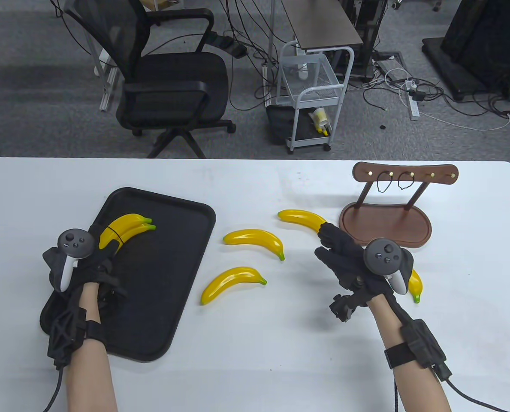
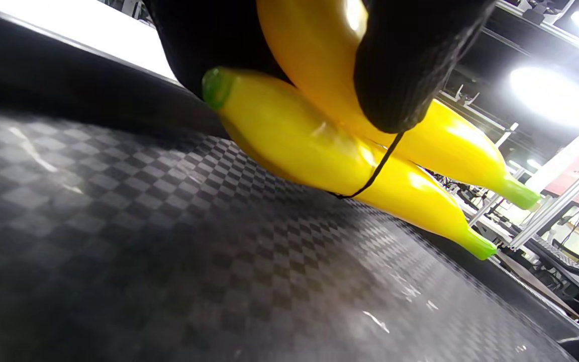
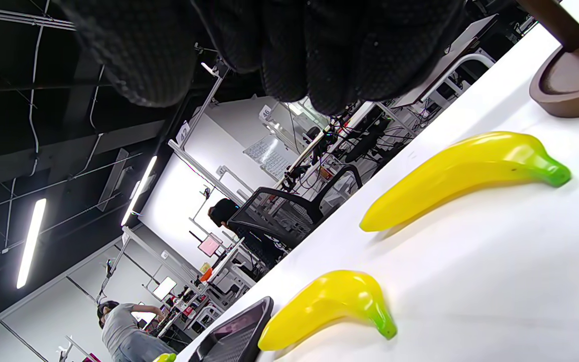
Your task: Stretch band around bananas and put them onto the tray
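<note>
Over the tray's (image 1: pixel 182 274) far left corner, left hand (image 1: pixel 85 266) grips two bananas (image 1: pixel 124 229) tied w/ a thin black band (image 2: pixel 375 171). Right hand (image 1: pixel 357 262), fingers straight & holding nothing, hovers near tabletop's (image 1: pixel 255 352) right side, btwn loose bananas (image 1: pixel 255 240) & wooden stand (image 1: pixel 387 219).

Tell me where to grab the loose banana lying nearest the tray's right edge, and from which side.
Take that banana around its thick yellow middle, coming straight down from above with the right hand. It lies flat on the table with bare space on both long sides, so the fingers can straddle the curve. Avoid the narrow green tip; it would likely pivot there.
</note>
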Action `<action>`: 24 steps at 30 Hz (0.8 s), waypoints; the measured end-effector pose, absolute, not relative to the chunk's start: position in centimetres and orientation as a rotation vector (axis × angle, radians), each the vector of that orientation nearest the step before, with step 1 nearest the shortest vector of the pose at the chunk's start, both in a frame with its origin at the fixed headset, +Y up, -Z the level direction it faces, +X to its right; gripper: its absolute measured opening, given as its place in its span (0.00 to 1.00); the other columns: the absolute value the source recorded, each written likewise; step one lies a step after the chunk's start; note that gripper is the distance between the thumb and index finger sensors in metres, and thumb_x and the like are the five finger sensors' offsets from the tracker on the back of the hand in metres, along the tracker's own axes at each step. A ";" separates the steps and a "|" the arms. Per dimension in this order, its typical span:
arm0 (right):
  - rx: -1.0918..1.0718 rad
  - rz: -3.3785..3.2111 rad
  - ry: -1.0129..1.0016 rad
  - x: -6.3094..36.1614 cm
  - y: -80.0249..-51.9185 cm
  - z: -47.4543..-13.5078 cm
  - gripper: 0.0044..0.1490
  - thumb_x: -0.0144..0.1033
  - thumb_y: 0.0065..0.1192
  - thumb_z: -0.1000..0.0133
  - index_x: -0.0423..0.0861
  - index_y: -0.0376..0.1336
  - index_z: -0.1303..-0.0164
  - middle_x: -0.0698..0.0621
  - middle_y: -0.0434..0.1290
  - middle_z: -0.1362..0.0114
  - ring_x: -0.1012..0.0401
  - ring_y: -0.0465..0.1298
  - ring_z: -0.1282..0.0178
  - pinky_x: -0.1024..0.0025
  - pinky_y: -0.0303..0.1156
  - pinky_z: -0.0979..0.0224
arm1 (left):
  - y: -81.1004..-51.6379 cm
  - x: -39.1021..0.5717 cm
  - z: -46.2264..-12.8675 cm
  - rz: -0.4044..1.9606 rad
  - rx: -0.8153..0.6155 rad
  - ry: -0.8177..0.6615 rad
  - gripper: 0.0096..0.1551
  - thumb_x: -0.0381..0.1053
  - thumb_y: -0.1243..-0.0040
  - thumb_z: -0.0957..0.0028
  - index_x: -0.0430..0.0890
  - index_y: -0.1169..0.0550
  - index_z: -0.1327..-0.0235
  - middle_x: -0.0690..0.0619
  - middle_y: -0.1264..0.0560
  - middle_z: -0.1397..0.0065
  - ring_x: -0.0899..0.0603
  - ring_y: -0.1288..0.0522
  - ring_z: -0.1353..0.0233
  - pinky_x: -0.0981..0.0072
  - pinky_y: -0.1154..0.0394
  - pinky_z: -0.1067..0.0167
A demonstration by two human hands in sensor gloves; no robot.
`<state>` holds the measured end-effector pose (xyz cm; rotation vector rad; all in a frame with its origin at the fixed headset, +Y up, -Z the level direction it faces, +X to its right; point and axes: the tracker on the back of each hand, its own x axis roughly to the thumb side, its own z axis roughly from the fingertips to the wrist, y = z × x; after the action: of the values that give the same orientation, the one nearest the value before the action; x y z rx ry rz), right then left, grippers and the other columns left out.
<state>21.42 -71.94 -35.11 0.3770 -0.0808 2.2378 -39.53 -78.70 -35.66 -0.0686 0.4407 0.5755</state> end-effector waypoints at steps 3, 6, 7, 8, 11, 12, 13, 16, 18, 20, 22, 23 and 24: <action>0.376 2.239 -0.078 21.4 -72.0 -35.1 0.43 0.47 0.61 0.39 0.41 0.52 0.18 0.40 0.63 0.19 0.43 0.69 0.24 0.48 0.71 0.30 | -79.0 -39.5 -35.6 0.582 -0.075 0.441 0.39 0.55 0.36 0.35 0.51 0.42 0.17 0.51 0.33 0.16 0.40 0.27 0.21 0.48 0.32 0.22; 0.376 2.238 -0.074 21.4 -72.0 -35.0 0.43 0.47 0.61 0.39 0.41 0.52 0.18 0.40 0.63 0.19 0.43 0.69 0.24 0.48 0.71 0.30 | -79.2 -39.3 -35.7 0.576 -0.081 0.438 0.39 0.54 0.36 0.36 0.51 0.42 0.17 0.52 0.34 0.16 0.40 0.28 0.20 0.48 0.32 0.22; 0.378 2.238 -0.074 21.4 -72.0 -35.0 0.43 0.47 0.61 0.39 0.41 0.52 0.18 0.40 0.63 0.19 0.42 0.69 0.24 0.48 0.71 0.30 | -79.3 -39.2 -35.7 0.571 -0.081 0.436 0.39 0.54 0.35 0.36 0.52 0.41 0.17 0.52 0.33 0.16 0.40 0.28 0.20 0.47 0.32 0.22; 0.380 2.238 -0.073 21.4 -72.0 -35.0 0.43 0.47 0.61 0.39 0.41 0.52 0.18 0.40 0.63 0.19 0.42 0.69 0.24 0.47 0.71 0.30 | -79.3 -39.1 -35.7 0.563 -0.082 0.434 0.39 0.54 0.35 0.36 0.52 0.41 0.17 0.52 0.33 0.16 0.40 0.28 0.20 0.48 0.32 0.22; 0.383 2.236 -0.070 21.3 -72.0 -35.0 0.44 0.47 0.61 0.39 0.40 0.52 0.18 0.39 0.63 0.19 0.42 0.69 0.24 0.47 0.70 0.30 | -79.3 -39.0 -35.7 0.556 -0.079 0.439 0.39 0.54 0.35 0.36 0.52 0.41 0.17 0.52 0.34 0.16 0.40 0.28 0.20 0.47 0.32 0.22; 0.383 2.238 -0.067 21.3 -72.0 -35.0 0.43 0.47 0.61 0.39 0.40 0.52 0.18 0.39 0.62 0.19 0.42 0.69 0.24 0.46 0.70 0.30 | -79.4 -39.0 -35.7 0.561 -0.080 0.439 0.39 0.54 0.35 0.36 0.52 0.41 0.17 0.52 0.34 0.16 0.39 0.28 0.20 0.47 0.32 0.22; 0.384 2.239 -0.065 21.3 -72.0 -35.0 0.44 0.47 0.61 0.39 0.40 0.52 0.18 0.39 0.62 0.19 0.41 0.68 0.24 0.46 0.70 0.30 | -79.4 -39.0 -35.7 0.566 -0.081 0.440 0.39 0.54 0.36 0.36 0.52 0.41 0.17 0.52 0.34 0.15 0.39 0.28 0.20 0.46 0.33 0.21; 0.386 2.239 -0.064 21.3 -72.0 -35.0 0.44 0.47 0.61 0.39 0.40 0.52 0.18 0.39 0.62 0.19 0.41 0.68 0.24 0.46 0.70 0.30 | -79.4 -39.2 -35.6 0.588 -0.082 0.441 0.39 0.54 0.36 0.36 0.52 0.41 0.17 0.52 0.34 0.15 0.39 0.29 0.19 0.44 0.34 0.21; 0.387 2.237 -0.061 21.3 -72.0 -35.0 0.44 0.47 0.61 0.39 0.40 0.52 0.17 0.39 0.62 0.18 0.41 0.68 0.24 0.46 0.70 0.30 | -79.2 -39.3 -35.5 0.595 -0.078 0.442 0.39 0.55 0.37 0.36 0.52 0.41 0.17 0.52 0.35 0.14 0.38 0.29 0.19 0.43 0.35 0.21; 0.386 2.235 -0.056 21.3 -72.0 -35.0 0.44 0.47 0.61 0.39 0.40 0.52 0.17 0.39 0.62 0.18 0.41 0.68 0.23 0.46 0.70 0.30 | -78.9 -39.3 -35.4 0.602 -0.079 0.435 0.39 0.56 0.37 0.36 0.52 0.42 0.17 0.52 0.36 0.14 0.38 0.31 0.18 0.42 0.36 0.20; 0.386 2.233 -0.049 21.3 -72.0 -35.0 0.44 0.47 0.60 0.39 0.40 0.52 0.17 0.38 0.62 0.18 0.41 0.68 0.23 0.46 0.70 0.30 | -78.5 -39.3 -35.2 0.611 -0.074 0.432 0.40 0.57 0.38 0.36 0.52 0.42 0.16 0.51 0.37 0.13 0.37 0.32 0.17 0.41 0.37 0.20; 0.386 2.231 -0.046 21.3 -72.0 -35.0 0.44 0.47 0.60 0.39 0.40 0.52 0.17 0.38 0.62 0.18 0.41 0.68 0.23 0.45 0.70 0.30 | -78.2 -39.2 -35.1 0.612 -0.069 0.432 0.40 0.58 0.39 0.36 0.52 0.43 0.16 0.51 0.38 0.12 0.37 0.33 0.16 0.41 0.38 0.20; 0.386 2.230 -0.044 21.3 -72.0 -35.0 0.44 0.47 0.60 0.39 0.40 0.51 0.17 0.38 0.61 0.18 0.40 0.67 0.23 0.45 0.70 0.30 | -77.8 -39.2 -35.0 0.613 -0.063 0.426 0.39 0.58 0.40 0.35 0.52 0.43 0.16 0.51 0.38 0.12 0.36 0.33 0.16 0.41 0.38 0.20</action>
<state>21.32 -72.01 -34.96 0.3860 -0.0444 2.2297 -39.17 -77.84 -35.04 -0.0626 0.4262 0.6135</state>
